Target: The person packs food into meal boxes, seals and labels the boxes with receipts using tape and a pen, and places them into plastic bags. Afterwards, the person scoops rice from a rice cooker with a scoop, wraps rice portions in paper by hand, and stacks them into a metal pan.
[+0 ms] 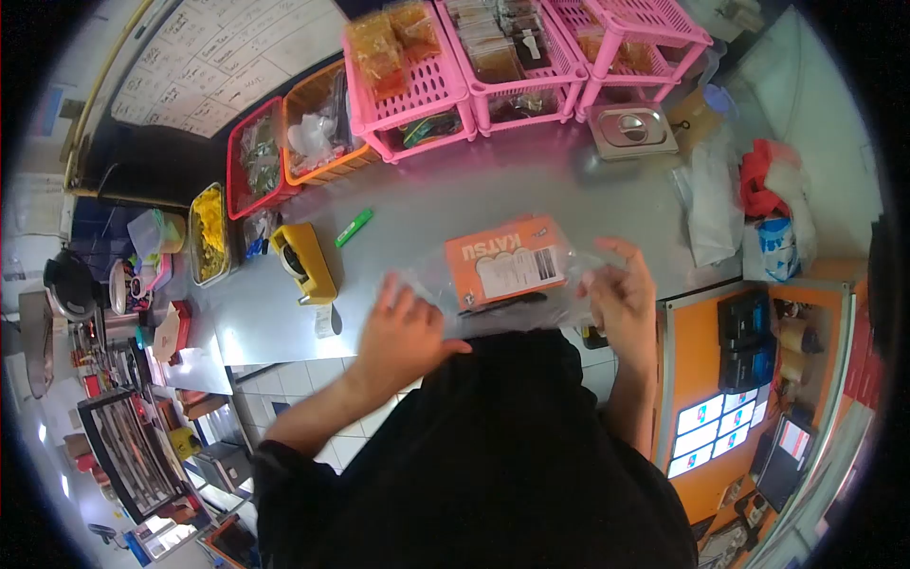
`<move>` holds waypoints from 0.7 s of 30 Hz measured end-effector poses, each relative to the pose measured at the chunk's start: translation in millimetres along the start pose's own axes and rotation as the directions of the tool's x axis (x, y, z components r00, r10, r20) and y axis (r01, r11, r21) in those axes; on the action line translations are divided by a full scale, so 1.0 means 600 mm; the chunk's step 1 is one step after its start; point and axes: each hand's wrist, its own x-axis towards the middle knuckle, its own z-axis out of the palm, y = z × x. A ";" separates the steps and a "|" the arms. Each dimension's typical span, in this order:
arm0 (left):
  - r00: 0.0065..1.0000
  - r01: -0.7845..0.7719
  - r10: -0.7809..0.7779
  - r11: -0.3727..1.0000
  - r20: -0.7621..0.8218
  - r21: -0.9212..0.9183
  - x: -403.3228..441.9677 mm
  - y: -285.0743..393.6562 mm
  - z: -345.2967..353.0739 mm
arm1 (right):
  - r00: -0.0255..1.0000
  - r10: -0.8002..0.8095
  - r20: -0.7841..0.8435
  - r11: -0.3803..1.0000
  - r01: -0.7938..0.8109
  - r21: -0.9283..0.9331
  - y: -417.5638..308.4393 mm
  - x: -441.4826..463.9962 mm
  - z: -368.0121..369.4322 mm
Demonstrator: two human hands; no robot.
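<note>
An orange cardboard box (504, 260) printed "KATSU", with a white label and barcode on top, lies inside a clear plastic bag (431, 284) at the counter's near edge. A dark, slim object (504, 305) shows through the plastic just in front of the box. At the bag's left side is my left hand (403, 327), its fingers spread and the thumb stretched toward my body. My right hand (621, 294) is at the bag's right side, with curled fingers and thumb on the plastic and the index finger raised. The plastic between those fingers is hard to make out.
On the steel counter (398, 199) are a yellow tape dispenser (305, 264), a green marker (354, 228) and a lidded metal container (633, 131). Pink baskets (412, 95) with packets, an orange basket (327, 171) and a red basket (258, 204) line the back. A white bag (713, 209) stands right.
</note>
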 end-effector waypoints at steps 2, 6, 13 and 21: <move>0.996 -0.070 0.060 0.987 0.070 0.143 0.004 -0.036 -0.040 | 0.996 -0.077 -0.047 0.994 0.073 -0.080 -0.006 0.019 0.006; 0.947 -0.282 0.274 0.959 0.169 0.023 -0.001 -0.043 -0.099 | 0.997 -0.065 -0.034 0.974 0.070 0.214 -0.073 0.022 0.040; 0.934 0.065 -0.041 0.996 -0.356 0.058 0.034 -0.099 -0.078 | 0.932 -0.297 0.209 0.949 0.264 0.174 -0.055 0.032 0.066; 0.813 -0.052 -0.412 0.652 -0.411 -0.756 0.044 -0.015 0.043 | 0.927 -0.320 0.193 0.818 0.374 -0.437 -0.004 0.030 0.179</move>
